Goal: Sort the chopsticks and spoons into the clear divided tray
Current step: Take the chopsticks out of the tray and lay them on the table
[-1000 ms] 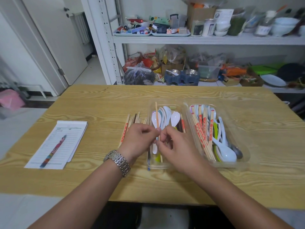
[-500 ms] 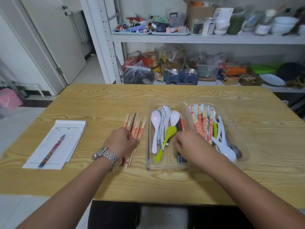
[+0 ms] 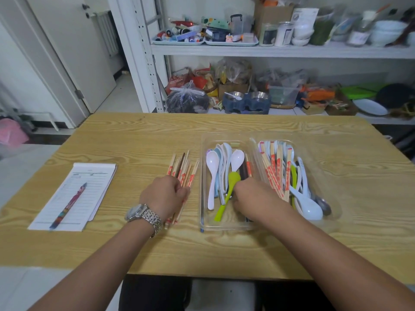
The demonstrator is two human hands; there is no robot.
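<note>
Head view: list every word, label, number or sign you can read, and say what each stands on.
Nothing can be read for certain.
Red print on the loose chopsticks: too small to read.
Red print on the chopsticks in the tray: too small to read.
Header on the notepad: blurred.
White lettering on the red bag, lower shelf: blurred.
Labels on the jars and the white box, upper shelf: blurred.

The left hand (image 3: 165, 194) curls its fingers over the loose chopsticks (image 3: 183, 167) on the table (image 3: 134, 135), at 9 o'clock from the clear tray (image 3: 224, 136). The right hand (image 3: 256, 198) lies in the tray's 9 o'clock compartment, just beside the green spoon (image 3: 231, 182).
</note>
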